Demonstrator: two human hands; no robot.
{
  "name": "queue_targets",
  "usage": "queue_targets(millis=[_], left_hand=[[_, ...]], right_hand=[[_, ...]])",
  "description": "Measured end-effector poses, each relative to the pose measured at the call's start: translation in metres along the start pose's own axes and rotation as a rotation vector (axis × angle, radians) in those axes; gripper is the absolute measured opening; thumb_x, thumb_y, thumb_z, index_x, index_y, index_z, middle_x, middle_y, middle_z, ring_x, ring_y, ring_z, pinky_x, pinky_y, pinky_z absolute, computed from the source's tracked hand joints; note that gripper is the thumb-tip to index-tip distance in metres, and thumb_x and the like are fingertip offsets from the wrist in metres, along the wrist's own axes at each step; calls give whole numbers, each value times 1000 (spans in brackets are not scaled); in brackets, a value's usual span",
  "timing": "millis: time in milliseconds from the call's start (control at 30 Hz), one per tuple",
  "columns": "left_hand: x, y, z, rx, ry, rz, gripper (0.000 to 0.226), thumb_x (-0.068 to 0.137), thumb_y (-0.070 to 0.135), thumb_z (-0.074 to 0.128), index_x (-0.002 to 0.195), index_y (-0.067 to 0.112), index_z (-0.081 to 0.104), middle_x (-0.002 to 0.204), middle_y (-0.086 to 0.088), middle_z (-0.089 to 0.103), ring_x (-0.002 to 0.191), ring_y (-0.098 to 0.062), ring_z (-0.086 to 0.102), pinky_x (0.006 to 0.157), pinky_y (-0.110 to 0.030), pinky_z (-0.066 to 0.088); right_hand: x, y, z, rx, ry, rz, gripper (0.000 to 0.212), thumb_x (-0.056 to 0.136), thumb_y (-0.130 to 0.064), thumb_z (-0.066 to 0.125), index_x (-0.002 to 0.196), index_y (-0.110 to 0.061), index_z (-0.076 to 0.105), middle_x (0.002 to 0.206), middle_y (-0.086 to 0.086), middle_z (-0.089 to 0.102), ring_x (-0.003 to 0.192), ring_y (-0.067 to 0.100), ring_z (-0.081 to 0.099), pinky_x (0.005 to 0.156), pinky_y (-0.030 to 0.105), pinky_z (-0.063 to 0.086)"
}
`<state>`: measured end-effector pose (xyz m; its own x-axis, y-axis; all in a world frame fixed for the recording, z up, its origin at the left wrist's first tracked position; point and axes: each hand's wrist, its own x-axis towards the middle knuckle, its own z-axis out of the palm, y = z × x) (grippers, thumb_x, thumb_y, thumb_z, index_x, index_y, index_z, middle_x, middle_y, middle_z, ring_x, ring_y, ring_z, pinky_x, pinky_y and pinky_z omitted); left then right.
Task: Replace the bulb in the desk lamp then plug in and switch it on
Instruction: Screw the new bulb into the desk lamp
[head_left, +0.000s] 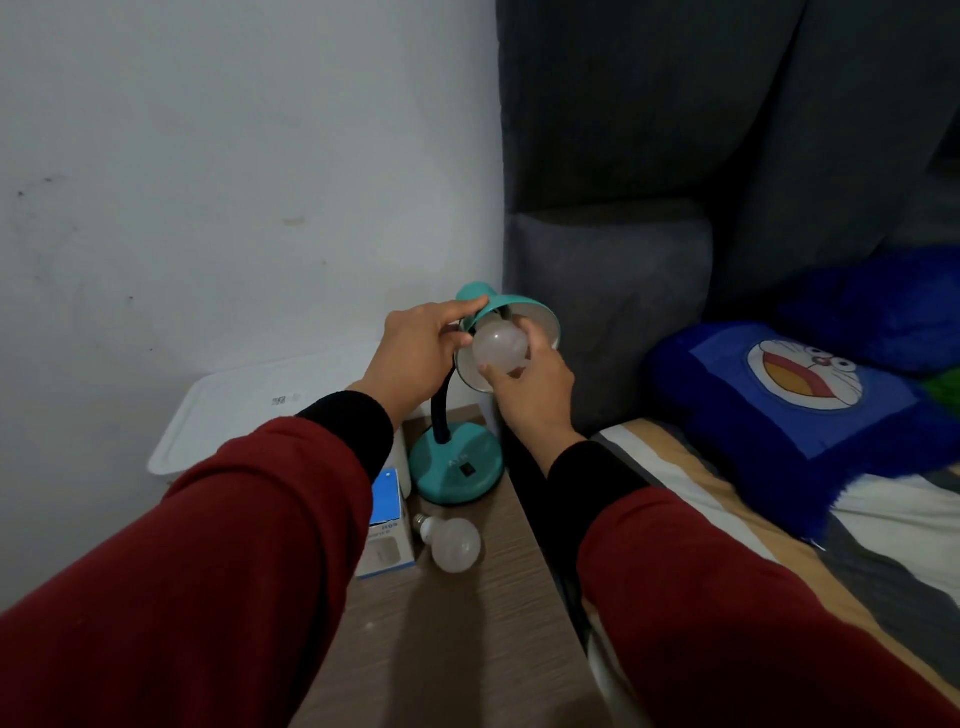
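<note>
A teal desk lamp stands on a wooden bedside table (467, 649), with its round base (457, 470) near the back and a black flexible neck. My left hand (418, 353) grips the teal shade (511, 306) from the left. My right hand (530, 387) holds a white frosted bulb (500, 345) at the mouth of the shade; its screw end is hidden inside. A second white bulb (451, 543) lies on its side on the table in front of the base. The lamp is unlit. No plug or cord is visible.
A blue and white bulb box (387, 530) lies left of the loose bulb. A white plastic bin lid (249, 415) sits behind it by the wall. A bed with a grey headboard (613, 291) and a blue cartoon pillow (795, 405) borders the table's right edge.
</note>
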<state>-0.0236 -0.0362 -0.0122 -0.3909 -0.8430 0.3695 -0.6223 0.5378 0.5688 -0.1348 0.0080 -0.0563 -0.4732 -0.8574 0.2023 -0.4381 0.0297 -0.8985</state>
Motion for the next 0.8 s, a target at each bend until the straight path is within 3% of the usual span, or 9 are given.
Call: queue_targets(millis=[200,367,500,633,800], left_hand=[[2,0,2,25,19,6,41,89,3,57,126,22,58,122,-10,65,109,-19,62,89,0,27],[0,2,-1,64,-16,35,45,91,6,55,133,22,51,129,-11,61,117,-23,58,103,-19,35],[-8,-3,-6,133,-26,14,60,92,20,56,146,22,29,133,-13,54,123,-26,51,105,-25,32],[-16,-12,-16,302,-104,-141,57,91,27,57,142,16,35,135,-17,52,128,-29,46,108,-32,31],[-37,-21,-46,559,-265,-279,49,88,33,56,131,10,48,134,-14,52,122,-29,51,103,-32,40]], right_hand=[[0,0,-4,15,-18,45,63,90,-26,61,145,-22,32,132,13,56,120,27,54,98,25,40],[-4,-2,-8,-190,-125,56,88,86,-25,65,150,-9,7,144,21,41,132,32,42,106,31,36],[-13,-12,-17,-378,-155,37,72,86,-21,61,144,1,23,139,24,41,126,36,45,99,33,41],[-25,-24,-28,-595,-215,43,44,85,-22,57,123,0,50,130,23,47,119,38,50,95,37,45],[-42,-44,-38,-760,-329,73,42,86,-23,58,121,-2,53,131,20,52,119,34,54,93,34,47]])
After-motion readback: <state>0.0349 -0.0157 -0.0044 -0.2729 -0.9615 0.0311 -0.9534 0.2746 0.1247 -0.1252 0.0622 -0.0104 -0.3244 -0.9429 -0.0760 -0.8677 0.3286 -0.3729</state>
